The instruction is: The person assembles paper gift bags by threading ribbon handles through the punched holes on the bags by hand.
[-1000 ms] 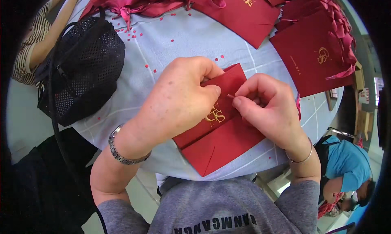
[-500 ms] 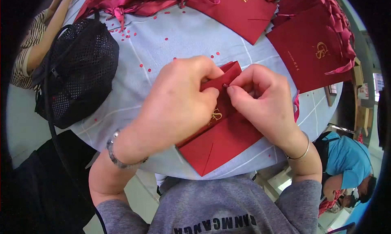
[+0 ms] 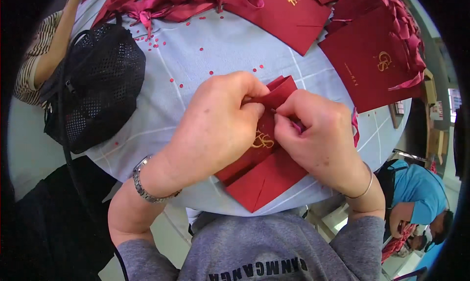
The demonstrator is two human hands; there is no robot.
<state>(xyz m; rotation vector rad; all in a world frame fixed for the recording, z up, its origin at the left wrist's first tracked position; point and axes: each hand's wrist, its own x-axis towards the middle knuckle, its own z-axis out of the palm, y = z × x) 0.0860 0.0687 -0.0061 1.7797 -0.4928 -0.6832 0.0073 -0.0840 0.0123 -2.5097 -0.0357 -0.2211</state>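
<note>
A dark red paper gift bag (image 3: 268, 179) with a gold emblem lies tilted in front of me, its lower end near the table's front edge. My left hand (image 3: 215, 120) is closed on the bag near its top edge, thumb and fingers pinching the paper. Close by, my right hand (image 3: 316, 136) is closed in a pinch against the bag's upper part. A bit of magenta ribbon (image 3: 297, 128) shows inside its curled fingers; the fingertips partly hide where it meets the bag.
Finished-looking red bags (image 3: 372, 60) with ribbons lie at the far right, and heaped magenta ribbon (image 3: 171, 4) at the back. Small red paper dots (image 3: 171, 80) dot the tablecloth (image 3: 161, 105). A black mesh bag (image 3: 103, 85) stands left; a person in blue (image 3: 416, 188) is at right.
My right hand has shifted slightly down and curled tighter, with magenta now showing in its grip. The bag has turned a little, uncovering more of the gold emblem.
</note>
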